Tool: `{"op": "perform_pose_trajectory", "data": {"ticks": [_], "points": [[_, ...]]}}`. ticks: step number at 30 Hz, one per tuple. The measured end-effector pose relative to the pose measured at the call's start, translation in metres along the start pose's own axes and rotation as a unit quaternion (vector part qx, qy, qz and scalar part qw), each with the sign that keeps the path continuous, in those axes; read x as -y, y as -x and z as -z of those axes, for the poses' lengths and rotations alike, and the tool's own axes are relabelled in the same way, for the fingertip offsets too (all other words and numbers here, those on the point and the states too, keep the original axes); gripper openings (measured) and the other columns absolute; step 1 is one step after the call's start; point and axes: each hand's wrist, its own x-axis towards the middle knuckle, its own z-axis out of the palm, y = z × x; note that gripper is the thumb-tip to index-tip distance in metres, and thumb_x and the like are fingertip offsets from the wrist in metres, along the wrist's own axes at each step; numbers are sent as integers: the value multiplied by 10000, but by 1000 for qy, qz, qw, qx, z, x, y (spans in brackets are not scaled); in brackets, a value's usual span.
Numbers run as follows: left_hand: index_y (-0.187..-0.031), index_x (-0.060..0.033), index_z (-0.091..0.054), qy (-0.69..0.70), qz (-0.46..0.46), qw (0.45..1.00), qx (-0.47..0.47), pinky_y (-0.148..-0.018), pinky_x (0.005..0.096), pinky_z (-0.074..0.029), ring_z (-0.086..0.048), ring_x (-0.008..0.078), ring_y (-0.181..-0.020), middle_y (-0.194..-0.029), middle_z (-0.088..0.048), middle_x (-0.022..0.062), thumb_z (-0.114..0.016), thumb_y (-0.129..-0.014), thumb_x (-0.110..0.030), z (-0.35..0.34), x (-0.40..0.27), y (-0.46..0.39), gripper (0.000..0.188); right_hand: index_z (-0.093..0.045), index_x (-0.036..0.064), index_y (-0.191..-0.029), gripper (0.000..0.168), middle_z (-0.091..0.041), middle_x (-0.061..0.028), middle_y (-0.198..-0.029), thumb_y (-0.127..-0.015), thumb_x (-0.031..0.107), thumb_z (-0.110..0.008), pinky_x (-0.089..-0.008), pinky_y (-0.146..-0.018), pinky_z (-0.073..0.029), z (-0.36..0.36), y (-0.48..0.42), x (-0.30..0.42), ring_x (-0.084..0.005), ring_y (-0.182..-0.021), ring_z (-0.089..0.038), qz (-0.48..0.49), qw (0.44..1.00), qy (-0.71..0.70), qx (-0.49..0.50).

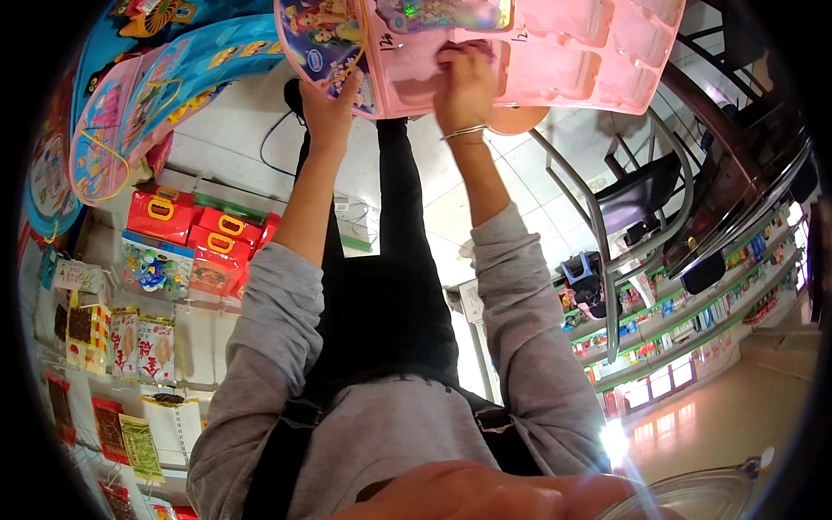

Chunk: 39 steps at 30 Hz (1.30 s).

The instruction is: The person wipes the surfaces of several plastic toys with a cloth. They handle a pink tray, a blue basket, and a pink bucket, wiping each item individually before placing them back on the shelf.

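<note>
A pink plastic display tray (552, 71) with moulded compartments reaches across the top of the view. My left hand (328, 107) grips the lower left edge of its printed card panel (331, 39), thumb on the front. Pressed into a compartment beside that panel is my right hand (467, 78), closed on a crumpled dark pink cloth (474, 49). A colourful printed pack (442, 14) lies in the compartment above it. Handwritten marks show on the tray's ridges. The fingertips of my right hand are partly hidden.
Blue and pink toy display boards (188, 84) stand at the upper left. Red packages with yellow handles (221, 244) and hanging snack packets (140, 344) are at the left. A metal-framed chair (637, 195) stands at the right, with stocked shelves (702, 318) beyond. A dark cord lies on the tiled floor.
</note>
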Motion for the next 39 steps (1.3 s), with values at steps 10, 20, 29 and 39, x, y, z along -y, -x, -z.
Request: {"op": "perform_pose_trajectory", "data": {"ticks": [10,20,29,39], "points": [[-1086,-27,-491,-14,83,996,32,-583,238,-519,-601,100,-754,-957,-607,55,-755,-772,-196,12,-23,4,443,-594,19,-920,154,-602,-122,-828,-794,35,-506,-344,-706,-468,41,4,-3,-262,-753,-576,-159,983,-88,19],[-1017,-1,-453,-3,66,998,11,-623,228,-466,-570,101,-715,-863,-594,59,-749,-777,-170,2,-25,8,417,-545,9,-1094,366,-534,-196,-1115,-732,21,-602,-432,-846,-435,5,23,-5,-384,-966,-519,-61,998,23,21],[-971,17,-449,-65,30,997,-7,-644,244,-472,-570,116,-714,-889,-599,86,-759,-770,-217,0,-16,7,438,-585,54,-1083,377,-550,-107,-1085,-707,28,-590,-379,-825,-466,-18,24,21,-320,-946,-530,64,995,-4,77],[-1013,-5,-512,-40,20,998,-33,-657,238,-467,-567,107,-764,-930,-605,48,-757,-772,-154,-9,-24,11,375,-696,127,-898,198,-623,-26,-940,-727,100,-599,-355,-808,-475,50,-6,3,-245,-947,-568,102,923,75,364]]}}
